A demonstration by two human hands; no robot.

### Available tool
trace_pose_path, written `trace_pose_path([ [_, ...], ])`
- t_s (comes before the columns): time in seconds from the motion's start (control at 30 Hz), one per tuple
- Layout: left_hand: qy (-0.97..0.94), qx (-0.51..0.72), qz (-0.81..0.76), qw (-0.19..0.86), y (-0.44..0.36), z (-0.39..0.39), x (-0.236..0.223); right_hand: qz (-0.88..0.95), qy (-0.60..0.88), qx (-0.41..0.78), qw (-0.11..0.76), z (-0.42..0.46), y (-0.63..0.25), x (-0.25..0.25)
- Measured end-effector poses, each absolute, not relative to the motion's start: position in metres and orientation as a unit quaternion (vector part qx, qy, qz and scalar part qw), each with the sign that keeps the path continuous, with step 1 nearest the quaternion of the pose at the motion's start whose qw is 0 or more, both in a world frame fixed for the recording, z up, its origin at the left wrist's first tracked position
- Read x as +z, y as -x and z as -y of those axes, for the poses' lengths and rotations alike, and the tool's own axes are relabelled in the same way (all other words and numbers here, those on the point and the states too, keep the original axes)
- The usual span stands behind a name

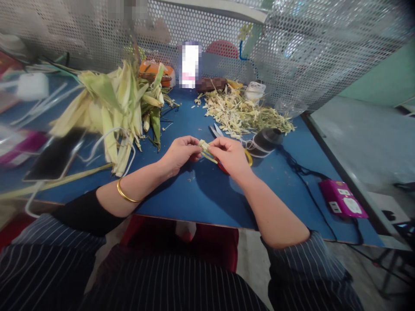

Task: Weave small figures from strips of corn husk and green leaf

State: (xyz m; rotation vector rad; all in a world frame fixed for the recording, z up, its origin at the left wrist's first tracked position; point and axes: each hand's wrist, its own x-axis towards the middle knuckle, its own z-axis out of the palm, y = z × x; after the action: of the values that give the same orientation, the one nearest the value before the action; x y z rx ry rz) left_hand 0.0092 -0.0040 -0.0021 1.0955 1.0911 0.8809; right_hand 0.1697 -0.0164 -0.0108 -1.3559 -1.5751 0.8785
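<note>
Both my hands meet over the middle of the blue table (201, 190). My left hand (180, 153) and my right hand (228, 155) each pinch an end of a small folded strip of pale green leaf (206, 149), fingers closed round it. A gold bangle (125, 194) sits on my left wrist. Scissors (217, 131) with red and yellow handles lie under and just behind my right hand. A big heap of green-yellow leaves (113, 103) lies to the left of my hands.
A pile of leaf trimmings (243, 114) lies at the back right beside a black tape roll (267, 139). A pink power strip (342, 198) with a black cable sits near the right edge. A phone (53, 157) and white cable lie left. Perforated metal screens (308, 56) close off the back.
</note>
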Motion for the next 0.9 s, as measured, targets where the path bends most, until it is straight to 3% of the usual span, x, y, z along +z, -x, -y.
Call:
trace_pose_path([
  [0.47,-0.532,0.390,-0.460,0.594,-0.0089,0.0056,-0.0032,0.682,0.572,0.255,0.378,0.0168,-0.1701,-0.0102],
  [0.67,-0.505,0.358,-0.454,0.641,-0.0069,0.0044,-0.0030,0.640,0.561,0.317,0.419,0.0147,-0.1695,-0.0114],
  [0.9,-0.547,0.317,-0.451,0.630,-0.0077,0.0085,-0.0025,0.683,0.568,0.290,0.357,0.0177,-0.1701,-0.0070],
])
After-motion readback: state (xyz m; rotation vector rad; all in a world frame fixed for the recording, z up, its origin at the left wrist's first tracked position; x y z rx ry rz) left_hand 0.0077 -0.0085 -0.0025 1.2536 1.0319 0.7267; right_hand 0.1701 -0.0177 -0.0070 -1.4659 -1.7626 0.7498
